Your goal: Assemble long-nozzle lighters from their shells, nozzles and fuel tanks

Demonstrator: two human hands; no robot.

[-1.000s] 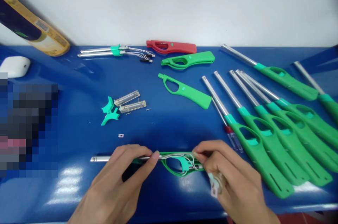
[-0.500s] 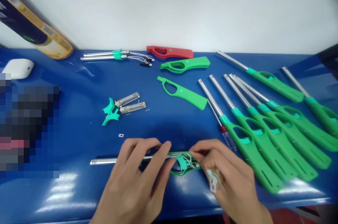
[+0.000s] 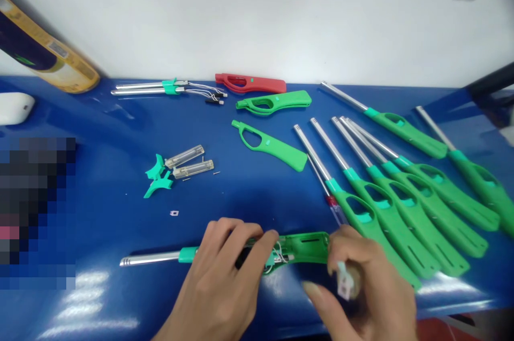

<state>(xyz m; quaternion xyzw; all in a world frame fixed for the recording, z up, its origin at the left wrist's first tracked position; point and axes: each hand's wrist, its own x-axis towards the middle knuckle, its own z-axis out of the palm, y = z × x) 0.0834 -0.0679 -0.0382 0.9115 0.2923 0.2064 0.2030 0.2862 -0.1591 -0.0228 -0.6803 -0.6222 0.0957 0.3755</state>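
My left hand (image 3: 225, 277) is closed around an opened green gas lighter (image 3: 307, 247) lying near the front of the table. Its metal tube (image 3: 155, 258) points left, and white wires (image 3: 277, 255) show in the half shell just right of my fingertips. The shell's handle end is bare inside. My right hand (image 3: 377, 282) is beside that end, thumb and forefinger apart. Its other fingers curl around a clear piece, seen end-on, that looks like a fuel tank (image 3: 355, 279), with a small pale part (image 3: 344, 285) at its tip. Motion blurs this hand a little.
Several finished-looking green lighters (image 3: 401, 228) lie at right, beside a screwdriver (image 3: 331, 202). Behind are green half shells (image 3: 285, 154), a red shell (image 3: 261, 84) and wired tubes (image 3: 140, 89). Clear tanks (image 3: 195, 168), teal triggers (image 3: 158, 186) and a small pale part (image 3: 174, 213) lie left.
My right hand has drawn right and toward me, off the wires, its thumb and forefinger parting. This uncovers the shell's handle end. My left hand still holds the lighter.
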